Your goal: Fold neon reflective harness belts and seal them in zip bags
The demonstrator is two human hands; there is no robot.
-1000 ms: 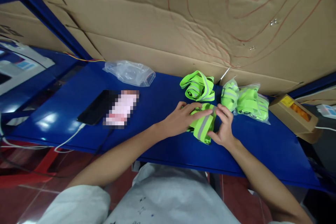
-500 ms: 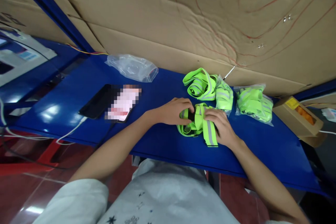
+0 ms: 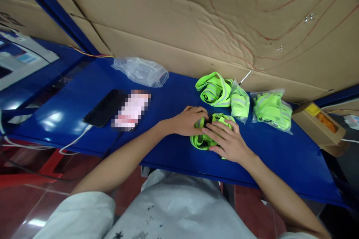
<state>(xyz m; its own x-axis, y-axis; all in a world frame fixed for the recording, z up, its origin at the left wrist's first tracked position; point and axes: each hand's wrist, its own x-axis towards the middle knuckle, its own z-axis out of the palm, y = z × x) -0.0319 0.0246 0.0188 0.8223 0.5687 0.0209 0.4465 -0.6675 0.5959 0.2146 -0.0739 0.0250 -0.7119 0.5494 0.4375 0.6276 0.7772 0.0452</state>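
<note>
A neon-green reflective strap (image 3: 199, 142) with a grey stripe lies loosely coiled on the blue table in front of me. Around the coil's left side, my left hand (image 3: 191, 120) curls its fingers and grips it. Over the right side is my right hand (image 3: 226, 140), its fingers reaching left across the folded strap and its thumb below, with strap between them. Much of the coil is hidden under this hand. Behind it lies another looped green strap (image 3: 214, 91). Beside that are a clear bag of green strap (image 3: 240, 104) and a larger bagged strap (image 3: 272, 111).
A crumpled clear plastic bag (image 3: 141, 71) lies at the back left. A dark phone (image 3: 102, 109) with a white cable lies near a phone with a blurred screen (image 3: 130, 110). An open cardboard box (image 3: 316, 127) stands at the right. A cardboard panel (image 3: 157, 18) rises behind the table (image 3: 168, 153).
My right hand has moved left and turned palm-down over the coil. The strap end that hung toward me is now mostly folded under it. My left hand has barely moved.
</note>
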